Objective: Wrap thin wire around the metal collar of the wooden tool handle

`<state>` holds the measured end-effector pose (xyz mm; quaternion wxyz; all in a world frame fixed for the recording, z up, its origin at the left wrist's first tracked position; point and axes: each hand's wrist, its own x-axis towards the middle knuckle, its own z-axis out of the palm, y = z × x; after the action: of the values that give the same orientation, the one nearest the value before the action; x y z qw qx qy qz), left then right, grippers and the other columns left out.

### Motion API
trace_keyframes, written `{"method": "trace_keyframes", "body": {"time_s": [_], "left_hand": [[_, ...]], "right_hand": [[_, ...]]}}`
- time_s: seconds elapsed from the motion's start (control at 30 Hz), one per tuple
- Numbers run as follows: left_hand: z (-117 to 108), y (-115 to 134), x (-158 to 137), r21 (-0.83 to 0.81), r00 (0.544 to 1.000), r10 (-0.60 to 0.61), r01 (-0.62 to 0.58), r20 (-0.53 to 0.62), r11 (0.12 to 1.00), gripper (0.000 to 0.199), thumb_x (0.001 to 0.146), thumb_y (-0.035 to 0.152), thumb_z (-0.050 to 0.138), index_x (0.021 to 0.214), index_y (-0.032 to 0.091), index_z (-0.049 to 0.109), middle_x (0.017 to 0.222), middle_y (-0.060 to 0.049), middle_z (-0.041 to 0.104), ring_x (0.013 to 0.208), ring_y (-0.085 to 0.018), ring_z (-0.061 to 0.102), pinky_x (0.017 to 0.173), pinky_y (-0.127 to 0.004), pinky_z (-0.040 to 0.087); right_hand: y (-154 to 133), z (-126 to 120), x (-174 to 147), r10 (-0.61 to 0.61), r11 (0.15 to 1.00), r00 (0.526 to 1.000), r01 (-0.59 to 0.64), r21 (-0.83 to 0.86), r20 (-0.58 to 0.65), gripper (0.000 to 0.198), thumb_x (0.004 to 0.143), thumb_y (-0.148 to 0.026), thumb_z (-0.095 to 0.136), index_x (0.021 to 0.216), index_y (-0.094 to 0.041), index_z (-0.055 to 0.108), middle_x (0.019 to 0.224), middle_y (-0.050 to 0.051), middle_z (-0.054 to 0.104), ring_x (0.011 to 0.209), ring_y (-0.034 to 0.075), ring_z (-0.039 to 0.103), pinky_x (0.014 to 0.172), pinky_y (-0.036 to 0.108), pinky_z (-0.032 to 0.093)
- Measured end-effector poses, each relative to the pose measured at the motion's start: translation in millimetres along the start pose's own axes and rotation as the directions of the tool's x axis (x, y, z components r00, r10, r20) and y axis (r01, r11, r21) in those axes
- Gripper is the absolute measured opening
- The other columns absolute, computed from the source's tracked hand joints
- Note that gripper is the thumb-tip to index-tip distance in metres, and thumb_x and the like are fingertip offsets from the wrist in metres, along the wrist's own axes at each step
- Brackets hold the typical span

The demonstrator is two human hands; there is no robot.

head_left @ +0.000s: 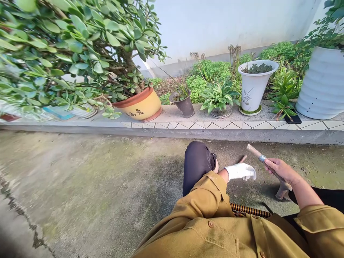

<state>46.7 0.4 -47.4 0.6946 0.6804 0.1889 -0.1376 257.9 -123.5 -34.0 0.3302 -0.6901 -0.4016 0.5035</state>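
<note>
With your right hand [281,169] closed round the wooden handle [253,150] — just right of its wire binding [262,158] — hold it steady; whether your gloved left hand [241,171] grips anything, I cannot tell.

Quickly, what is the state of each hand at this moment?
Left hand: gloved, fingers bent; whether it holds anything cannot be told.
Right hand: bare, closed, holding a wooden stick.

Noted on ledge [166,125], left to right: yellow pot [146,106] with shrub [107,53], dark pot [185,107], leafy plant [219,95], white pot [254,89] on saucer [250,112], black slab [295,119], ribbed pot [322,84]. Behind: greenery [215,70], then pale wall [228,25].
</note>
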Motion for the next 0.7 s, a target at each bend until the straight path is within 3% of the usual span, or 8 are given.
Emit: {"method": "trace_keyframes", "body": {"time_s": [0.1, 0.17, 0.23, 0.3, 0.43, 0.57, 0.63, 0.7], "left_hand": [[4.8, 6.0, -4.2, 0.147, 0.997, -0.030, 0.021, 0.066, 0.989, 0.021, 0.097, 0.020, 0.052, 0.086, 0.015, 0.070, 0.061, 0.003, 0.052, 0.057, -0.010, 0.045, 0.058, -0.023, 0.036], [5.3, 11.0, -6.7, 0.218, 0.996, -0.037, 0.019, 0.076, 0.976, 0.020, 0.095, 0.019, 0.054, 0.086, 0.016, 0.072, 0.063, 0.003, 0.054, 0.058, -0.010, 0.045, 0.061, -0.024, 0.038], [3.7, 15.2, -9.7, 0.243, 0.996, -0.038, 0.018, 0.077, 0.970, 0.017, 0.092, 0.020, 0.060, 0.083, 0.017, 0.073, 0.065, 0.002, 0.056, 0.061, -0.011, 0.046, 0.065, -0.025, 0.041], [1.0, 17.5, -13.9, 0.246, 0.998, -0.025, 0.011, 0.054, 0.969, 0.013, 0.089, 0.023, 0.065, 0.080, 0.018, 0.073, 0.065, 0.000, 0.056, 0.064, -0.012, 0.049, 0.069, -0.026, 0.044], [-4.6, 15.8, -22.8, 0.195, 0.999, 0.035, -0.031, -0.017, 0.980, 0.014, 0.085, 0.032, 0.071, 0.081, 0.018, 0.074, 0.076, -0.005, 0.064, 0.075, -0.018, 0.058, 0.075, -0.030, 0.049], [-7.5, 9.3, -21.0, 0.143, 0.999, 0.039, -0.036, -0.020, 0.989, 0.017, 0.085, 0.035, 0.071, 0.084, 0.018, 0.075, 0.085, -0.007, 0.069, 0.080, -0.020, 0.061, 0.074, -0.030, 0.050], [-8.1, 6.8, -15.1, 0.058, 0.998, 0.031, -0.028, -0.047, 0.998, 0.018, 0.084, 0.034, 0.073, 0.086, 0.017, 0.075, 0.084, -0.007, 0.068, 0.078, -0.018, 0.060, 0.073, -0.029, 0.049], [-8.5, 5.4, -8.7, -0.046, 0.995, 0.023, -0.027, -0.099, 0.999, 0.022, 0.084, 0.036, 0.074, 0.090, 0.015, 0.074, 0.081, -0.005, 0.067, 0.073, -0.015, 0.058, 0.071, -0.027, 0.047]], "right_hand": [[15.5, 8.3, 15.7, 0.091, 0.977, 0.989, -0.112, -0.184, -0.119, 0.048, 0.093, -0.065, 0.044, 0.086, -0.021, 0.060, 0.078, 0.006, 0.066, 0.064, 0.018, 0.059, 0.061, 0.030, 0.047], [21.7, 12.8, 20.3, 0.131, 0.895, 0.984, -0.170, -0.412, -0.121, 0.040, 0.096, -0.054, 0.045, 0.086, -0.021, 0.064, 0.077, 0.008, 0.069, 0.066, 0.020, 0.063, 0.063, 0.030, 0.047], [24.4, 17.2, 19.3, 0.161, 0.797, 0.986, -0.150, -0.586, -0.033, 0.033, 0.096, -0.046, 0.050, 0.086, -0.020, 0.068, 0.077, 0.009, 0.071, 0.070, 0.021, 0.067, 0.065, 0.030, 0.048], [24.7, 22.6, 13.8, 0.218, 0.771, 0.969, -0.096, -0.629, 0.119, 0.028, 0.095, -0.042, 0.055, 0.091, -0.019, 0.071, 0.078, 0.009, 0.072, 0.070, 0.021, 0.067, 0.064, 0.029, 0.048], [19.3, 34.2, -0.5, 0.340, 0.829, 0.845, -0.062, -0.556, 0.413, 0.034, 0.088, -0.051, 0.065, 0.087, -0.018, 0.069, 0.067, 0.003, 0.066, 0.051, 0.013, 0.055, 0.053, 0.027, 0.043], [2.0, 33.2, -12.8, 0.255, 0.928, 0.735, -0.004, -0.371, 0.629, 0.058, 0.075, -0.076, 0.069, 0.076, -0.019, 0.061, 0.064, 0.000, 0.061, 0.052, 0.011, 0.051, 0.053, 0.026, 0.039], [-9.3, 25.2, -18.7, 0.146, 0.978, 0.726, -0.001, -0.211, 0.672, 0.063, 0.072, -0.080, 0.070, 0.082, -0.018, 0.063, 0.069, 0.001, 0.063, 0.056, 0.012, 0.053, 0.056, 0.027, 0.041], [-18.7, 14.5, -23.1, 0.026, 0.999, 0.801, 0.006, -0.052, 0.598, 0.063, 0.075, -0.079, 0.069, 0.087, -0.018, 0.063, 0.074, 0.001, 0.064, 0.060, 0.012, 0.054, 0.059, 0.027, 0.043]]}}
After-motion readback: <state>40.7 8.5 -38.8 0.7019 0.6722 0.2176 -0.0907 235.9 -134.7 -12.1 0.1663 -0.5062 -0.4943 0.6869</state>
